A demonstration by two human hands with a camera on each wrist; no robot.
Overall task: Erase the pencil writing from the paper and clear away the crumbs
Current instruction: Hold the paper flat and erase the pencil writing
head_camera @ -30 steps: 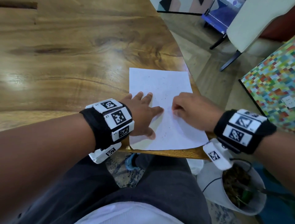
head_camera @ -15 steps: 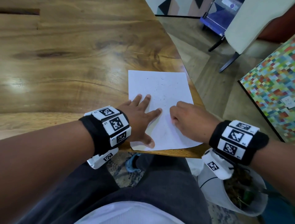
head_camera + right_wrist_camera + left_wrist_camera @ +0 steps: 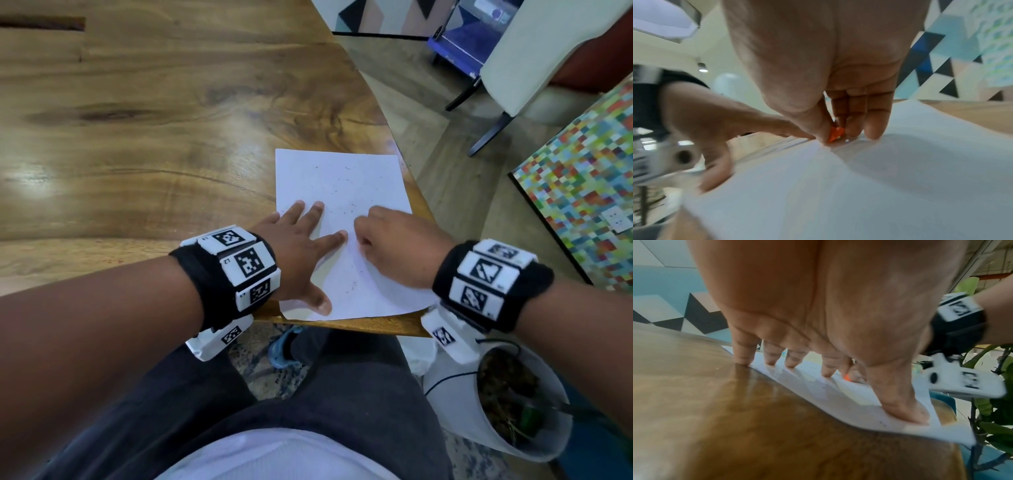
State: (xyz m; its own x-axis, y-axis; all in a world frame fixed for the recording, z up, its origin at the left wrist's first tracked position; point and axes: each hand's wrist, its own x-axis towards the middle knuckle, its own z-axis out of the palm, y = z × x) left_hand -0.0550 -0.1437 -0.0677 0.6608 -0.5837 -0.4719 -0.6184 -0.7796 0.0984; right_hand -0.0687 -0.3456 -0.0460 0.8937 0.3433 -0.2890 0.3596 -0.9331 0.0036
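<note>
right hand (image 3: 838, 97) pinched a small orange eraser (image 3: 835, 134) against thin, easily creased paper (image 3: 342, 192), which left hand (image 3: 298, 246) rightly pinned flat with spread fingers beside the rubbing.

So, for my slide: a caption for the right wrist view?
Right hand pinches an orange eraser against white paper.

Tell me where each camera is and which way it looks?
Head: on the person's head, looking down at the paper on the table; both forearms, left hand, right hand and lap show.
Left wrist: under the left wrist, looking along the palm at fingertips spread on the paper.
Right wrist: under the right wrist, looking along the palm at an orange eraser pinched against the paper.
Both wrist views share the eraser and paper.
</note>
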